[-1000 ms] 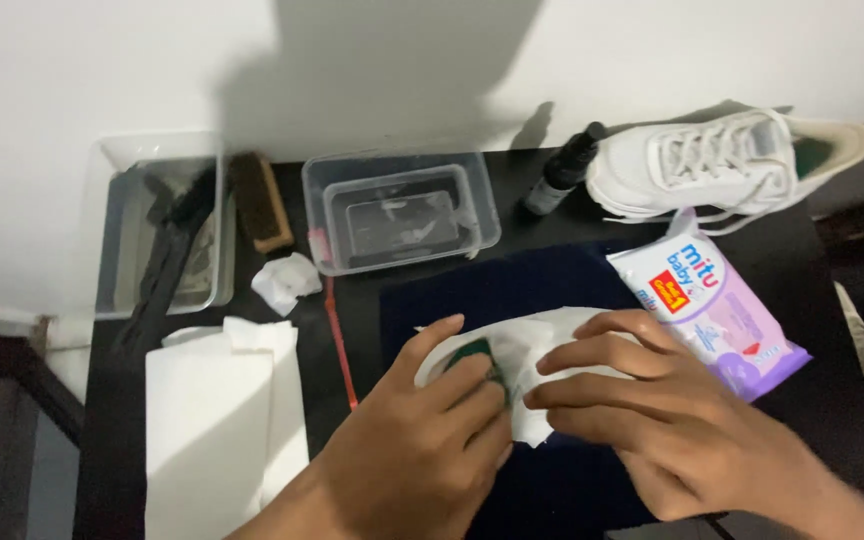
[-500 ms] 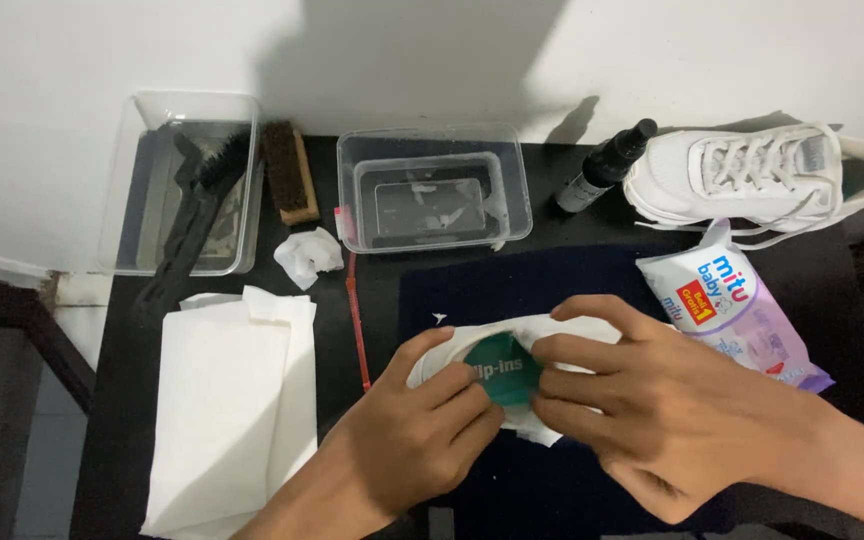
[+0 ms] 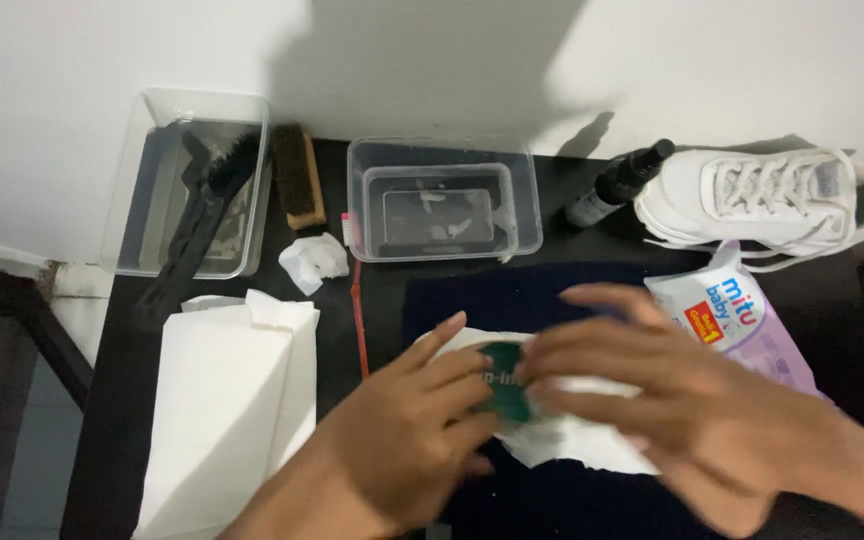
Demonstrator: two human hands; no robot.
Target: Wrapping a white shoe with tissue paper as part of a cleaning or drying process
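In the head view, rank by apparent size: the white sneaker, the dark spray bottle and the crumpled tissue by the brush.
1. White sneaker
2. Dark spray bottle
3. Crumpled tissue
Bottle and tissue look close; their order is unsure.

Dim light, wall shadow, right hand [image 3: 692,420] motion-blurred

Lying along the wall: a clear plastic tub [image 3: 142,255] holding a black brush [image 3: 202,215], a brown wooden brush [image 3: 299,176], a clear rectangular container [image 3: 442,200]. Standing further right: a dark spray bottle [image 3: 617,183], a white lace-up sneaker [image 3: 752,200]. Resting nearer: a crumpled white tissue [image 3: 314,260], a folded white cloth [image 3: 227,400], a purple wipes packet [image 3: 737,320].
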